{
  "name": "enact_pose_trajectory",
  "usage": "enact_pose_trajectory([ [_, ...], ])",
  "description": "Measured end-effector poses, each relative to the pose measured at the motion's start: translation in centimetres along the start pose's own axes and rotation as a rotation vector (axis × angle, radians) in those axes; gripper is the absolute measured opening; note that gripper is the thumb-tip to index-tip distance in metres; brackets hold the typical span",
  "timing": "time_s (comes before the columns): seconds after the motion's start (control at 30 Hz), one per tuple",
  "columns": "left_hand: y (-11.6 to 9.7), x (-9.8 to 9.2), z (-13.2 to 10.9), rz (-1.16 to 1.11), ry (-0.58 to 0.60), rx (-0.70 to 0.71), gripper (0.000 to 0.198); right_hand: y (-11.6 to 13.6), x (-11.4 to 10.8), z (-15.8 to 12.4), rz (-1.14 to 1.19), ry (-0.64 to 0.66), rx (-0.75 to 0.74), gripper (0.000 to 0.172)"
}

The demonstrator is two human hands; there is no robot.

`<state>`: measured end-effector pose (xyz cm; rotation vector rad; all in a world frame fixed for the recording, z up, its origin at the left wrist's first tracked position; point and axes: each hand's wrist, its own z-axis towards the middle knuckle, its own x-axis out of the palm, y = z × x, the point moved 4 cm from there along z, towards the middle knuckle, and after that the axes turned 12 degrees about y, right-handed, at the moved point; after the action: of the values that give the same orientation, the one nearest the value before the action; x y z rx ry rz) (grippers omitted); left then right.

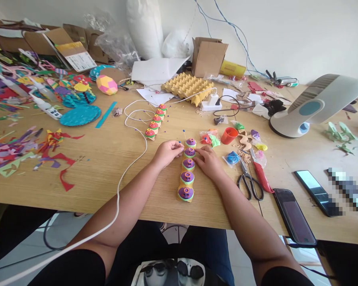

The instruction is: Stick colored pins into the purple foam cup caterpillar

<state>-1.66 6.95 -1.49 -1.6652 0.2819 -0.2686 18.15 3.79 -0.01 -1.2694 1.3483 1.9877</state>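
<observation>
Can make out print on the white label (81, 61) of a cardboard box (66, 41) near the back edge of the tabletop (92, 171), toward the left, too small to read. Can see dark lettering on the yellow box (232, 68) at the back edge, right of centre, and marks on a glue bottle (44, 105) toward the left, both too blurred to read.

With thumb and forefinger pinched together at the tips on the left hand (167, 154), apparently clamped on a blue-headed pin (179, 142), close beside the purple-domed strip (187, 176). With fingers apart and slightly bent on the right hand (210, 162), touching the strip's right side around the second dome from the back.

Lying near the middle of the front edge, with five domes in a row running back from it: the purple-domed strip. Farther back and to the left, a red-and-green strip (154, 124). Right of the right hand, black-handled scissors (246, 171) and a red-handled knife (261, 174); behind these, an orange cup (229, 136). Near the front edge, farther right, a black phone (296, 218).
</observation>
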Motion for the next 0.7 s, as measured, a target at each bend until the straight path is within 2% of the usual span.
enact_pose_trajectory([
  [0.7, 0.27, -0.01, 0.13, 0.03, 0.004, 0.032, 0.031, -0.06, 0.02, 0.01, 0.001, 0.007, 0.017, 0.033],
])
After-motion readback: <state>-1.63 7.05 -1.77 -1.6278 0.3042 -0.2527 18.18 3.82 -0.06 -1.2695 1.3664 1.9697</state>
